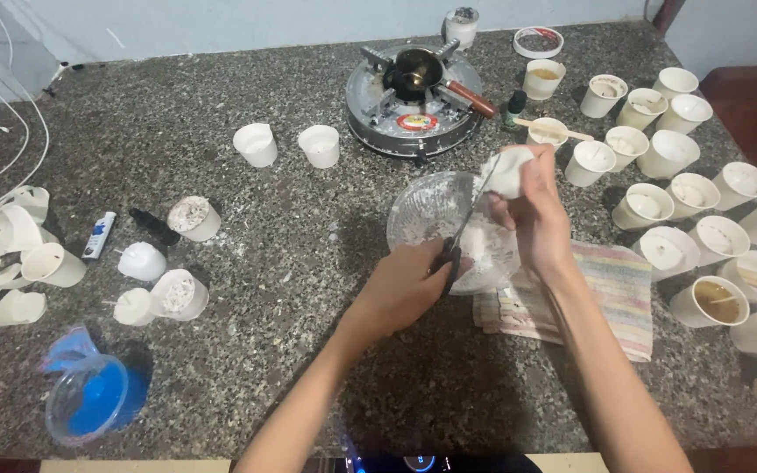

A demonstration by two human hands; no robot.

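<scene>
Holding white lump (508,171) over clear bowl (422,210) of white bits.

I see soft, even overhead light on the counter (265,350), short dim shadows under the cups (256,144) (slight glare off their rims), mild blur and bending at the edges.

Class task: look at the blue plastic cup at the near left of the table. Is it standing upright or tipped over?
Tipped over. The blue plastic cup lies on its side on the granite table, its open mouth facing the camera.

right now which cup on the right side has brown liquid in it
The cup just right of the striped towel; the white cups around it look pale or empty.
</scene>
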